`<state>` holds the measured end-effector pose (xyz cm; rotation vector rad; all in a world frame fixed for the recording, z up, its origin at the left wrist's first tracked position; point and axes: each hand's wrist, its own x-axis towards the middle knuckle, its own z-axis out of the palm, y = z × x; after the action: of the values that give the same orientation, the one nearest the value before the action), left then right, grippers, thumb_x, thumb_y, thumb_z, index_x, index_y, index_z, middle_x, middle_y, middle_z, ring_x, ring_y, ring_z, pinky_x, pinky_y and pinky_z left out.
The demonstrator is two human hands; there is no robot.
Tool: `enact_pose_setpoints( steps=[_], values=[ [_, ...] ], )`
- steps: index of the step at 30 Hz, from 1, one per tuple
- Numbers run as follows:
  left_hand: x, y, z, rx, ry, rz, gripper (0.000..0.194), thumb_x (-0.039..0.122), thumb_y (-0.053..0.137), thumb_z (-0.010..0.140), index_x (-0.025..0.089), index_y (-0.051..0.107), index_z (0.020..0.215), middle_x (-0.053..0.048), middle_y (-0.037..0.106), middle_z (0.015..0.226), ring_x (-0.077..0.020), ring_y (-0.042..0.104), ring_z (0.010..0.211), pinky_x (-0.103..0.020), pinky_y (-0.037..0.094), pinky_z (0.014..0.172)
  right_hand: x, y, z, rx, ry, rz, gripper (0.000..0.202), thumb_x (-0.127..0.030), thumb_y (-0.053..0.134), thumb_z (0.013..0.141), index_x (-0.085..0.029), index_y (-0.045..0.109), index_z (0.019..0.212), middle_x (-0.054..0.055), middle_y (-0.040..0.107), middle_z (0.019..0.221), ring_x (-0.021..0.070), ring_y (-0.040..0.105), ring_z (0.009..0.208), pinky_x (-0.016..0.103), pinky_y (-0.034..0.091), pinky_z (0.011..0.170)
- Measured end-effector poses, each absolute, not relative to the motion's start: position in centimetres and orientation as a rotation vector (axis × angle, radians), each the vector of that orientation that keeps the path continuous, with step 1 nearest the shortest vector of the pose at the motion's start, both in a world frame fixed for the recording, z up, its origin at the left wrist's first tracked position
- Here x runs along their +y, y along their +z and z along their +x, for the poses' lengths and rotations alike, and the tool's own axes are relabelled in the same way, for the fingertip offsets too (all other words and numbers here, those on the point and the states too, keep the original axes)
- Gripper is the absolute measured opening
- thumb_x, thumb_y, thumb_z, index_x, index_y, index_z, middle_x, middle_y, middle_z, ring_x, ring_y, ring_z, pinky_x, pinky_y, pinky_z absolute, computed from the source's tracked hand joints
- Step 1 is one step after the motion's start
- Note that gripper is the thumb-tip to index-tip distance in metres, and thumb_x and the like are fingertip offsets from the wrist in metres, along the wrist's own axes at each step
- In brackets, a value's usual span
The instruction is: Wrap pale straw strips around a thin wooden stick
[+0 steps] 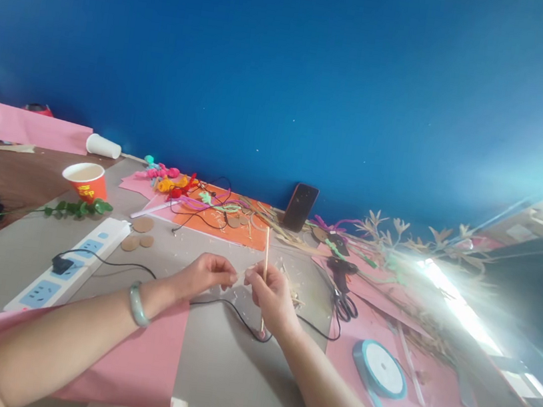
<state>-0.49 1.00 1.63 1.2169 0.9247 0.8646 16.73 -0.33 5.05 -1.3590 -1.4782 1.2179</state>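
Observation:
My left hand (205, 276), with a jade-green bangle on the wrist, is closed in a pinch over the middle of the table. A small pale wisp (242, 276) shows between its fingertips and those of my right hand; what it is made of I cannot make out. My right hand (275, 295) is closed around a thin wooden stick (267, 250), which stands nearly upright, passing between thumb and fingers. Pale shavings or scraps (293, 284) lie just beyond my right hand. A black cord (231, 307) runs across the table below both hands.
On the left are a white power strip (76, 260), cork-coloured discs (142, 224) and a red paper cup (86, 181). A phone (300, 207) leans on the blue wall. To the right lie black-handled scissors (345, 305), a dark glue gun (341, 270), a ribbon roll (382, 369) and dried stems (399, 231).

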Motion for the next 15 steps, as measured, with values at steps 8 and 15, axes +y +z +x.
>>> enact_pose_setpoints(
  steps=[8, 15],
  values=[
    [1.24, 1.38, -0.66, 0.968, 0.922, 1.169, 0.020, 0.033, 0.070, 0.068, 0.014, 0.064, 0.069, 0.001, 0.058, 0.059, -0.0108, 0.049, 0.058, -0.023, 0.035, 0.059, -0.29, 4.86, 16.63, -1.362, 1.241, -1.320, 0.014, -0.033, 0.054, 0.074, -0.021, 0.048, 0.071, -0.009, 0.036, 0.042, 0.0087, 0.029, 0.039, 0.022, 0.022, 0.040],
    [1.20, 1.47, -0.64, 0.990, 0.974, 1.182, 0.024, 0.036, 0.070, 0.069, 0.013, 0.062, 0.065, 0.001, 0.057, 0.059, -0.0112, 0.048, 0.059, -0.024, 0.036, 0.062, -0.01, 4.39, 16.77, -1.347, 1.266, -1.278, 0.017, -0.035, 0.053, 0.079, -0.020, 0.048, 0.072, -0.009, 0.037, 0.047, 0.0072, 0.028, 0.039, 0.021, 0.022, 0.039]
  ],
)
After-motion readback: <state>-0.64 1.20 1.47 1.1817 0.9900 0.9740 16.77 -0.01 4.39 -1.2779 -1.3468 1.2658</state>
